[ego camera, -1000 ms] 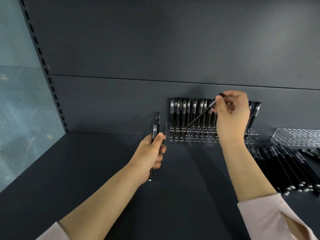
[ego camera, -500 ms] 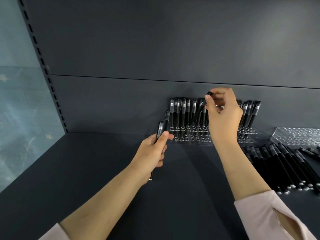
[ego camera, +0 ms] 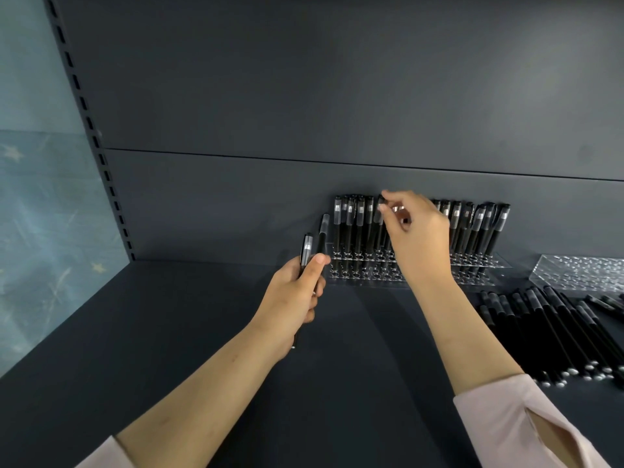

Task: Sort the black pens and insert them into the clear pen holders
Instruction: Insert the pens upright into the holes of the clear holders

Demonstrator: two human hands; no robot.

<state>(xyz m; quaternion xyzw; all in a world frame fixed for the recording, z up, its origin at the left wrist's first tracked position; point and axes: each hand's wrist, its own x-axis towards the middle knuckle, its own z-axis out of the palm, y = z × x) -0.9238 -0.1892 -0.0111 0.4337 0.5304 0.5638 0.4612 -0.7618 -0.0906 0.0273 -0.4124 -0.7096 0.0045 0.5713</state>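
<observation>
Partly done, I judge: the right hand point(ego camera: 417, 238) pinches a pen point(ego camera: 379, 229) standing in the part-filled holder point(ego camera: 364, 276) at 12 o'clock, the left hand point(ego camera: 293, 295) grips two more pens point(ego camera: 306, 248), and loose pens point(ego camera: 553, 336) wait at 3 o'clock.

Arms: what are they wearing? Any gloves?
No gloves: the left hand and right hand are bare. Both sleeves are pale pink; the right sleeve has an open slit at its cuff, and only an edge of the left sleeve shows.
</observation>
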